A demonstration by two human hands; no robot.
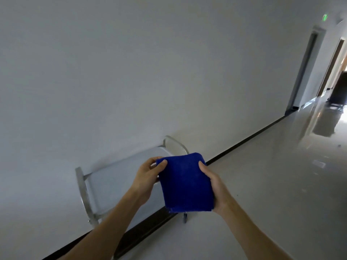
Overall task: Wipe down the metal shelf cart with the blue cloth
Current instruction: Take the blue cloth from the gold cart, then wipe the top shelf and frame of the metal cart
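A folded blue cloth (185, 182) is held up in front of me, above the metal shelf cart (112, 181). My left hand (148, 177) pinches the cloth's upper left corner with thumb and fingers. My right hand (216, 188) grips its right edge, with the thumb on top. The cart stands against the white wall, its flat top shelf pale and shiny, with curved metal handles at both ends. One caster wheel (185, 219) shows below the cloth. The cloth does not touch the cart.
A white wall (131, 72) runs along the left with a dark baseboard (244, 142). A glossy pale floor (262, 184) stretches to the right down a corridor. Door frames (304, 72) and a dark object (338, 91) stand at the far end.
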